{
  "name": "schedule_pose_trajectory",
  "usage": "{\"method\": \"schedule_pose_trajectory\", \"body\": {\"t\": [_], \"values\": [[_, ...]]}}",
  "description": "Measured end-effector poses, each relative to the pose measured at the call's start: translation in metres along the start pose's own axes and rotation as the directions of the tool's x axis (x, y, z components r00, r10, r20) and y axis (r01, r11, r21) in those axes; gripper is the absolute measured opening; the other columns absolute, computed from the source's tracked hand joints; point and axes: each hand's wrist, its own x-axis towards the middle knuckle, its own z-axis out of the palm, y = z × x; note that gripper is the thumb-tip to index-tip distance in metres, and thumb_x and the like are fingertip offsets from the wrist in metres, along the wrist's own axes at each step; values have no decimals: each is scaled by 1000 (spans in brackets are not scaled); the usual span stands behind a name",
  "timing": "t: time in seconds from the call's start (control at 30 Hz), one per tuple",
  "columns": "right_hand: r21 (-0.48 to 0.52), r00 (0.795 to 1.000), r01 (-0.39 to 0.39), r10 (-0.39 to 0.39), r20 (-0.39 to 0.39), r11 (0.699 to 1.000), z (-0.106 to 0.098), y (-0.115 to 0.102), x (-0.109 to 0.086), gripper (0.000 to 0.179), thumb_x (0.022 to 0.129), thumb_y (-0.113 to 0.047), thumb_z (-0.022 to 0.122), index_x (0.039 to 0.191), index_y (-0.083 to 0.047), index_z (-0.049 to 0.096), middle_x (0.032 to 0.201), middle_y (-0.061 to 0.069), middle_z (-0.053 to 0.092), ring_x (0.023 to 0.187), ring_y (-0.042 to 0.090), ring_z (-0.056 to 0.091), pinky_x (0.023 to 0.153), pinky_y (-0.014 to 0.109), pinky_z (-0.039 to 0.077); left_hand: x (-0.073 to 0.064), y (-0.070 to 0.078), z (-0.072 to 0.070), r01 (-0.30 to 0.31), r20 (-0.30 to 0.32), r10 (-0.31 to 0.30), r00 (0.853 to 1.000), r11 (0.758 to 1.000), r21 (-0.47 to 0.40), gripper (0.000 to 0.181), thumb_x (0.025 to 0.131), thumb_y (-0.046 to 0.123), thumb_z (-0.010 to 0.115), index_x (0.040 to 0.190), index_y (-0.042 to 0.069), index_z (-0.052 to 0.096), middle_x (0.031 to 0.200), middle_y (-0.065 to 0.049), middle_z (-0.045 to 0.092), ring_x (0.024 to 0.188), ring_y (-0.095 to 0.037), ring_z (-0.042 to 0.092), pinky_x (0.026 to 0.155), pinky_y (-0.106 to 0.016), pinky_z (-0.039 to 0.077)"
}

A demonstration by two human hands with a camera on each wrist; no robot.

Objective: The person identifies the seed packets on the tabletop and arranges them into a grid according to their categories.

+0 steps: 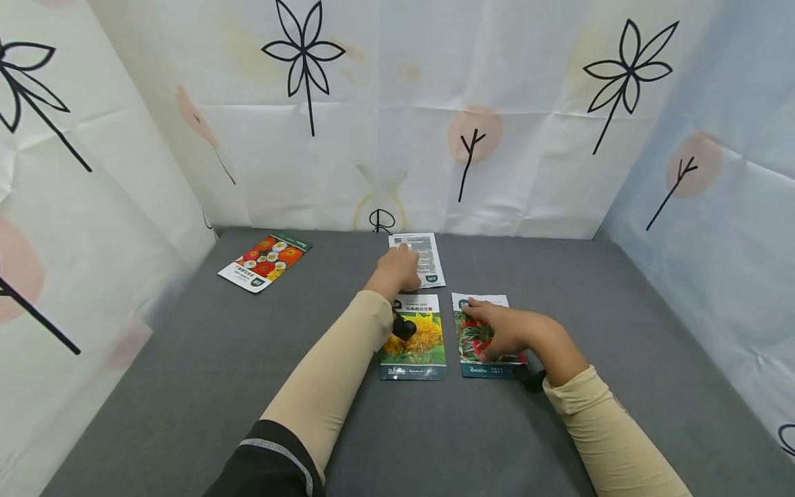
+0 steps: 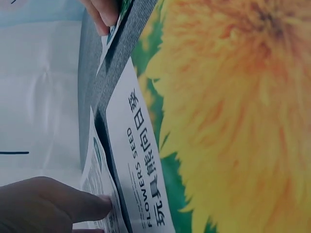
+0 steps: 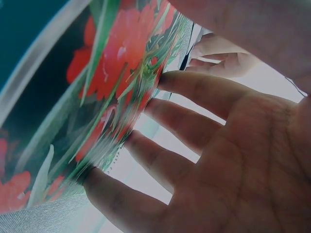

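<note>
My left hand point(image 1: 399, 268) is at a seed packet point(image 1: 430, 259) that lies printed-text side up at the back. In the left wrist view the thumb point(image 2: 99, 206) bends over this packet's edge, with the other fingers mostly hidden. Nearer to me lies a yellow sunflower packet point(image 1: 415, 355), under my left wrist. To its right is a red-flower packet point(image 1: 487, 369), partly covered by my right hand point(image 1: 512, 331). That hand's fingers point(image 3: 189, 124) are spread and fairly straight, their tips right at the packet's surface in the right wrist view.
Another packet point(image 1: 267, 262), with orange, red and white flowers, lies at an angle at the back left of the grey table point(image 1: 186, 386). White patterned cloth point(image 1: 397, 138) hangs along the back and both sides. Both wrists wear small black cameras.
</note>
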Motion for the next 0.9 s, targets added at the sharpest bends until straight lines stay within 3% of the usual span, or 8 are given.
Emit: {"method": "schedule_pose_trajectory", "body": {"t": [0.37, 0.9], "values": [[6, 1000, 0, 0, 8, 1000, -1, 1, 0, 97, 88, -14, 87, 167, -4, 32, 176, 24, 15, 158, 50, 26, 115, 62, 45, -3, -6, -4, -29, 49, 30, 998, 999, -20, 56, 104, 22, 54, 158, 9, 50, 172, -19, 32, 157, -43, 34, 122, -58, 40], [8, 1000, 3, -3, 15, 1000, -3, 0, 1, 97, 88, -14, 86, 167, -3, 30, 176, 25, 14, 158, 51, 25, 116, 63, 43, -5, -4, -8, -25, 51, 26, 998, 999, -20, 54, 105, 23, 55, 158, 11, 51, 173, -16, 32, 158, -43, 33, 121, -59, 40]]}}
